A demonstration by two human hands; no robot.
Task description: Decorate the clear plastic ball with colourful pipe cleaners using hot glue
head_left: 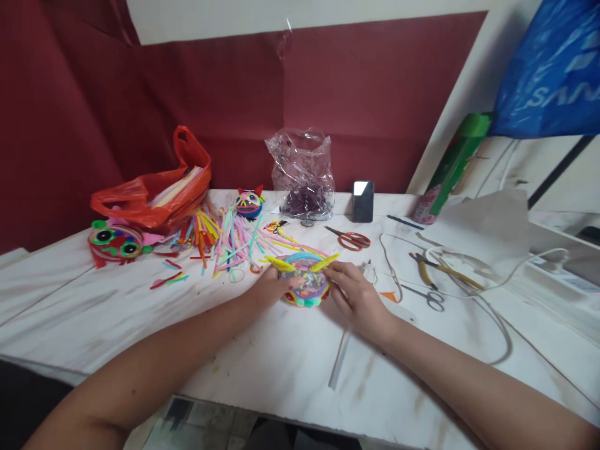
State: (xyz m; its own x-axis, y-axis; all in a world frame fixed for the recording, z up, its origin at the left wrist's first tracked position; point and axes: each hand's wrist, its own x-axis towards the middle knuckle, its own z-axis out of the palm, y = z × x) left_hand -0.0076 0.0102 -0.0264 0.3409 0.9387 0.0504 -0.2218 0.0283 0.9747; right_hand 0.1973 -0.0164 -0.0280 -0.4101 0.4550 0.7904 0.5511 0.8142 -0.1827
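Note:
A round craft piece is held just above the middle of the white table. It has a clear plastic middle, a coloured pipe-cleaner rim and two yellow ear-like points on its upper edge. My left hand grips its left side, with the thumb lying over the clear middle. At its right edge, beside the right yellow point, the fingers of my right hand close on it. Under my right wrist lies a glue stick or thin pale strip; I cannot tell which.
Bundles of pipe cleaners, two animal-faced crafts and a red bag sit left. Behind are a clear bag and a phone. Red-handled scissors, pliers, small scissors and cables lie right.

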